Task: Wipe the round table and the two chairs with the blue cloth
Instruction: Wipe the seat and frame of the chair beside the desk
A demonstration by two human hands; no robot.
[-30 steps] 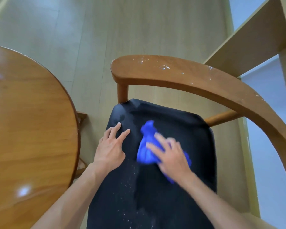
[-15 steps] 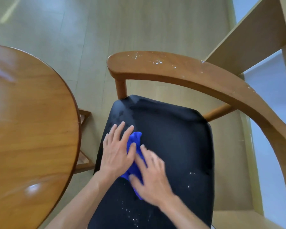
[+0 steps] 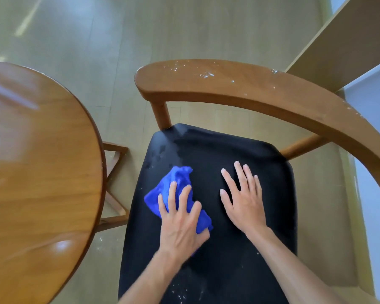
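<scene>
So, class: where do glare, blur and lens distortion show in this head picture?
Head view: glare patches on the glossy round wooden table; slight motion blur on the left forearm below the left hand pressing the blue cloth; wide-angle bending of the curved wooden chair back.

Pale wood-plank floor [image 3: 184, 29] with glare streaks at far left. Light wooden shelf board [image 3: 349, 38] slanting at upper right corner, pale wall [image 3: 371, 110] beside it. White specks on the floor.

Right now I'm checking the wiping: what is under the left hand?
The blue cloth, bunched on the chair's black seat, lies under the left hand. The cloth's middle and the seat beneath are covered.
</scene>
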